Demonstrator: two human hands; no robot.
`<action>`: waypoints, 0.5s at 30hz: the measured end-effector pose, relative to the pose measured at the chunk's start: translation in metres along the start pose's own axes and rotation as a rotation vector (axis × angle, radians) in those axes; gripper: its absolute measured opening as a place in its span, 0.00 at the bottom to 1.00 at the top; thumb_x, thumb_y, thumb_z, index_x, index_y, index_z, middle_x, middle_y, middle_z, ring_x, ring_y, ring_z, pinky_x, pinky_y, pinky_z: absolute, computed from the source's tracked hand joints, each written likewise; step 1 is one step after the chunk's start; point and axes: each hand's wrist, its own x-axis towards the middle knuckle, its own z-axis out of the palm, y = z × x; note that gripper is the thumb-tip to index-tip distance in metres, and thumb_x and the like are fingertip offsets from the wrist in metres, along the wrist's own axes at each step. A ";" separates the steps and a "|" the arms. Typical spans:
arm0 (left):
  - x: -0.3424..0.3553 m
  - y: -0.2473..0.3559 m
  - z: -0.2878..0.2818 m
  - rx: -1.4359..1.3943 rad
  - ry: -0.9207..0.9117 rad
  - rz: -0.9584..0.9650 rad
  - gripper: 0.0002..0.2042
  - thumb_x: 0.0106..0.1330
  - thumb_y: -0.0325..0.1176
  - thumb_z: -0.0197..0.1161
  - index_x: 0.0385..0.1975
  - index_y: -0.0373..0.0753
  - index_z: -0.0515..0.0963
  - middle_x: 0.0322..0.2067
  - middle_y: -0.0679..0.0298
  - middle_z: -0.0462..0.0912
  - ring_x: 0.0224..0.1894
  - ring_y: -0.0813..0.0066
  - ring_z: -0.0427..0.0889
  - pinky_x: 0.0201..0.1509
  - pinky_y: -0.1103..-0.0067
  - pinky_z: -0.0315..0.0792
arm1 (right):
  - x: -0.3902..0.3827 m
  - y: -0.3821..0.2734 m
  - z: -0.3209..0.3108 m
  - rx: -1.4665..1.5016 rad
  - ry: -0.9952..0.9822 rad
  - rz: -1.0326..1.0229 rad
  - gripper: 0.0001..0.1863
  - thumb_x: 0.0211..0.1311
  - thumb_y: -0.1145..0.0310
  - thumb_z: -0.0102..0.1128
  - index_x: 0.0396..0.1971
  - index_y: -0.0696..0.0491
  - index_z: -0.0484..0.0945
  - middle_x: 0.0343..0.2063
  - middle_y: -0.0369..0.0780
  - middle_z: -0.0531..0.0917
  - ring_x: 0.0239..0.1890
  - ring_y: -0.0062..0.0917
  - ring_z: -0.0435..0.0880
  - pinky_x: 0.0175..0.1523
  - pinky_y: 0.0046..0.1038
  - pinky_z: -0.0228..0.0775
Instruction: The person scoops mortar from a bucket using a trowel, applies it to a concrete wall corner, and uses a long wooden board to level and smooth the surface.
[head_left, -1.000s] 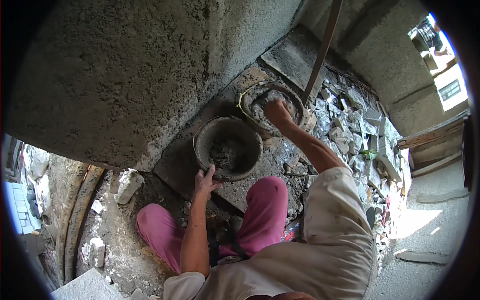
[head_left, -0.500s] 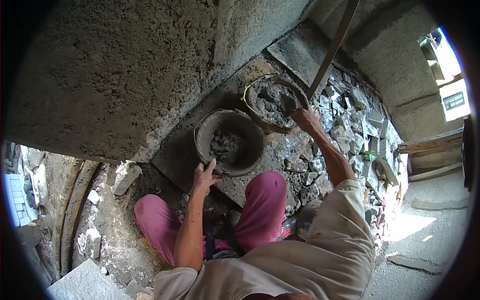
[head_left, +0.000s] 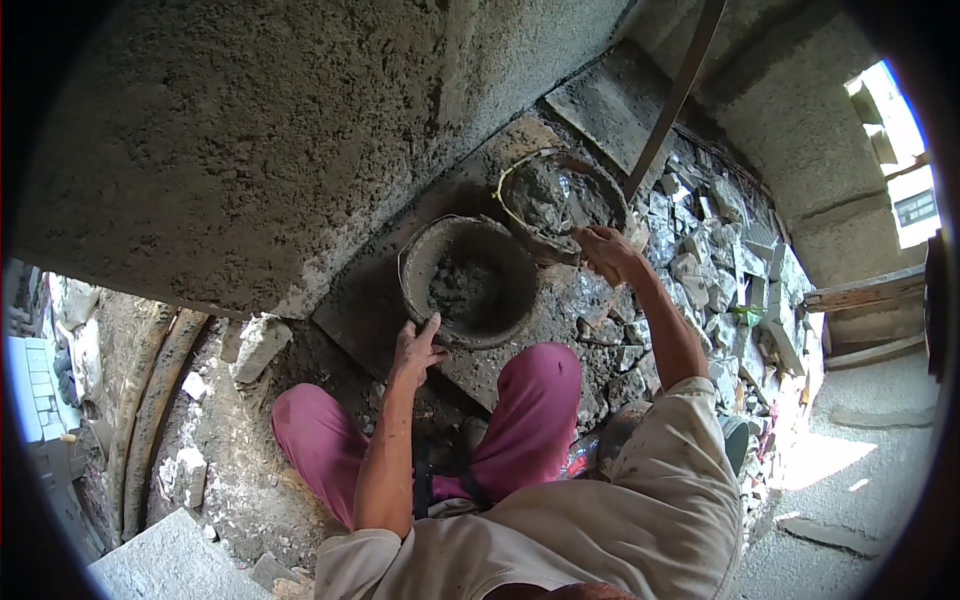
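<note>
Two mortar-caked buckets stand side by side on the ground ahead of me. My left hand [head_left: 415,350] grips the near edge of the closer bucket [head_left: 508,285], its thumb up at the rim and fingers against the outside. Some grey wet mortar [head_left: 458,290] lies in the bottom of that bucket. The farther bucket [head_left: 535,240], with a yellowish strip along its rim, holds more mortar [head_left: 540,190]. Over its near right edge, my right hand [head_left: 610,252] is closed round the wooden handle of a trowel [head_left: 612,272]. The trowel's blade is hard to make out against the mortar.
A rough plastered wall [head_left: 250,130] rises on the left. Broken rubble [head_left: 710,270] is heaped to the right, below a slanting bar [head_left: 680,95]. Two long pipes [head_left: 155,420] and a pale slab [head_left: 175,560] lie at the lower left.
My right hand has drawn the trowel back toward me and turned it, so its handle now shows below the hand. My left hand stays at the closer bucket's rim.
</note>
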 end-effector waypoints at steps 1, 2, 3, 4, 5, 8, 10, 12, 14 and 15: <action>0.000 0.000 -0.001 -0.003 0.006 0.007 0.21 0.63 0.46 0.67 0.46 0.39 0.69 0.40 0.62 0.77 0.30 0.70 0.79 0.34 0.69 0.82 | -0.003 -0.003 0.002 0.047 0.006 0.016 0.24 0.68 0.44 0.52 0.38 0.53 0.76 0.24 0.34 0.78 0.22 0.19 0.76 0.25 0.25 0.70; 0.000 0.001 -0.002 0.005 0.010 0.012 0.22 0.63 0.47 0.67 0.46 0.40 0.69 0.40 0.62 0.77 0.31 0.70 0.79 0.35 0.69 0.82 | -0.008 -0.005 0.005 0.093 0.012 0.032 0.23 0.68 0.44 0.52 0.38 0.53 0.76 0.24 0.34 0.77 0.22 0.18 0.76 0.25 0.24 0.70; 0.000 0.001 -0.002 0.008 0.008 0.019 0.22 0.62 0.47 0.67 0.47 0.41 0.69 0.40 0.63 0.77 0.31 0.70 0.79 0.36 0.69 0.81 | -0.013 -0.004 0.006 0.122 0.028 0.015 0.22 0.68 0.45 0.52 0.38 0.52 0.75 0.24 0.33 0.77 0.21 0.17 0.75 0.25 0.23 0.70; -0.001 0.001 0.000 -0.004 0.008 0.018 0.22 0.62 0.47 0.67 0.47 0.41 0.69 0.40 0.63 0.77 0.31 0.70 0.79 0.36 0.69 0.81 | -0.014 0.005 0.005 0.111 0.024 0.015 0.22 0.68 0.45 0.52 0.38 0.52 0.75 0.24 0.33 0.77 0.21 0.17 0.75 0.25 0.23 0.70; 0.000 0.003 0.002 0.012 -0.002 0.024 0.22 0.62 0.48 0.67 0.48 0.41 0.69 0.41 0.63 0.77 0.32 0.70 0.79 0.37 0.69 0.80 | -0.014 0.013 0.005 0.195 0.052 0.007 0.22 0.68 0.46 0.53 0.39 0.52 0.75 0.24 0.33 0.77 0.21 0.16 0.75 0.25 0.22 0.70; 0.000 0.000 -0.004 0.067 0.013 0.008 0.23 0.62 0.49 0.67 0.49 0.42 0.69 0.41 0.63 0.77 0.32 0.71 0.79 0.39 0.70 0.77 | -0.024 0.023 0.015 0.313 0.106 0.001 0.20 0.68 0.49 0.55 0.43 0.52 0.75 0.25 0.33 0.77 0.20 0.15 0.74 0.23 0.20 0.68; 0.002 -0.003 -0.008 0.105 0.036 -0.012 0.23 0.62 0.50 0.67 0.49 0.43 0.69 0.42 0.63 0.77 0.31 0.71 0.79 0.39 0.70 0.76 | -0.042 0.019 0.017 0.135 0.227 -0.053 0.20 0.68 0.51 0.56 0.46 0.53 0.75 0.25 0.33 0.77 0.20 0.15 0.73 0.23 0.20 0.67; 0.006 -0.006 -0.009 0.161 0.032 0.001 0.23 0.62 0.49 0.67 0.49 0.42 0.69 0.41 0.64 0.77 0.29 0.72 0.78 0.36 0.72 0.75 | -0.067 0.016 0.021 0.066 0.301 -0.117 0.20 0.67 0.55 0.58 0.48 0.55 0.75 0.24 0.33 0.77 0.19 0.15 0.72 0.23 0.20 0.66; 0.002 -0.002 -0.008 0.158 0.044 -0.017 0.23 0.62 0.49 0.67 0.48 0.41 0.69 0.41 0.63 0.78 0.29 0.73 0.78 0.35 0.73 0.75 | -0.093 0.003 0.028 -0.036 0.368 -0.101 0.22 0.67 0.55 0.60 0.51 0.56 0.75 0.24 0.33 0.77 0.19 0.14 0.72 0.22 0.19 0.66; -0.001 0.001 -0.008 0.163 0.036 -0.017 0.24 0.62 0.49 0.67 0.48 0.40 0.69 0.40 0.63 0.78 0.28 0.73 0.78 0.34 0.73 0.75 | -0.103 -0.004 0.029 -0.076 0.337 -0.129 0.23 0.65 0.56 0.62 0.54 0.54 0.75 0.25 0.37 0.80 0.21 0.20 0.76 0.26 0.25 0.71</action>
